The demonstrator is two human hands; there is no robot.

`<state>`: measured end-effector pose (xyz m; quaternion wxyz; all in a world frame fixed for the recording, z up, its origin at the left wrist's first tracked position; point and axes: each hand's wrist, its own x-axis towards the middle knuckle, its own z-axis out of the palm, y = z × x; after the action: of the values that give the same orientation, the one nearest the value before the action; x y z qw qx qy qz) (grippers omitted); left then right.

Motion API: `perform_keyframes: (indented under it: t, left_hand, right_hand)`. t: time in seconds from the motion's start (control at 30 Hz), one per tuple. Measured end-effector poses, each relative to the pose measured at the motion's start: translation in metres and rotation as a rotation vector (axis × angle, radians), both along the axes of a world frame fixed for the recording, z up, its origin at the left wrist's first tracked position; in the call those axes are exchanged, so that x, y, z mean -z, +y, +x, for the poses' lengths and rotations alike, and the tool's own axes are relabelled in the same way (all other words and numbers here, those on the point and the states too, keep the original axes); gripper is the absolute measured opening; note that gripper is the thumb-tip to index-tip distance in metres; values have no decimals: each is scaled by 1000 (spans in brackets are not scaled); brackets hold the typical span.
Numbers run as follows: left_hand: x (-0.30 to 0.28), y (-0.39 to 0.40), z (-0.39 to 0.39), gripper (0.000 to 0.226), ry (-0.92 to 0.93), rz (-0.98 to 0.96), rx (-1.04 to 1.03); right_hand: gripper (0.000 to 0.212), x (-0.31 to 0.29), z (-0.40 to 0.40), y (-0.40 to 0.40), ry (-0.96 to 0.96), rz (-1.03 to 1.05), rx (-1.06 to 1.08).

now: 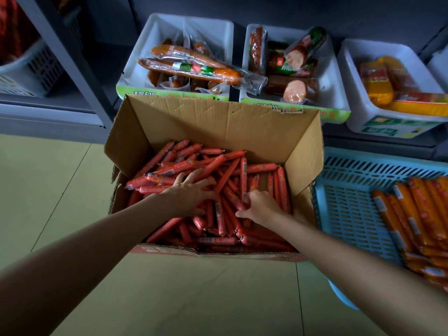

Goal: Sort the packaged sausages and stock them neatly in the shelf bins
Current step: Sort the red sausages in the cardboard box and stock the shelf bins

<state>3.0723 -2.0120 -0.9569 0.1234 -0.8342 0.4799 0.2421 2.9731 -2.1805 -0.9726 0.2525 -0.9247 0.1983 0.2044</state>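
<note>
Centrally, an open cardboard box (213, 132) on the floor holds a loose pile of thin red sausages (218, 170); the left hand (191, 190) lies on the pile with fingers spread wide, and the right hand (260, 206) curls its fingers around several sausages. Behind it, three white shelf bins (155, 30) hold larger packaged sausages (189, 66). At right, a blue slotted basket (349, 190) contains orange sausages (417, 214).
</note>
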Motion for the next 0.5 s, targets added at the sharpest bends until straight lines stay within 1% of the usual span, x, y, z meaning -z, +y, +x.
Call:
perform_keyframes:
  t: [0.07, 0.1, 0.13, 0.2, 0.3, 0.33, 0.4, 0.43, 0.47, 0.5]
  left_hand:
    - [0, 0, 2, 57, 9, -1, 8]
    - [1, 0, 3, 56, 7, -5, 9]
    - [1, 0, 4, 56, 3, -8, 11]
    - [1, 1, 6, 55, -9, -17, 16]
    - [1, 0, 8, 57, -30, -26, 17]
    - [1, -1, 9, 57, -33, -23, 17]
    - [1, -3, 9, 56, -44, -12, 20]
    - [1, -3, 9, 56, -47, -5, 21]
    - [2, -4, 9, 56, -48, 0, 19]
    - [2, -4, 8, 56, -49, 4, 16]
  right_hand:
    - [35, 4, 1, 7, -15, -62, 54]
    - [37, 5, 2, 9, -22, -79, 83]
    - [33, 4, 2, 9, -49, -76, 103]
    - [20, -1, 4, 4, -113, -51, 124]
    - [14, -18, 8, -15, -276, 43, 245]
    - [12, -27, 9, -23, -343, 111, 312]
    - [16, -49, 10, -37, -436, 362, 440]
    - [15, -58, 10, -43, -462, 508, 467]
    - [14, -67, 10, -49, -478, 612, 459]
    - [13, -75, 10, -53, -497, 650, 416]
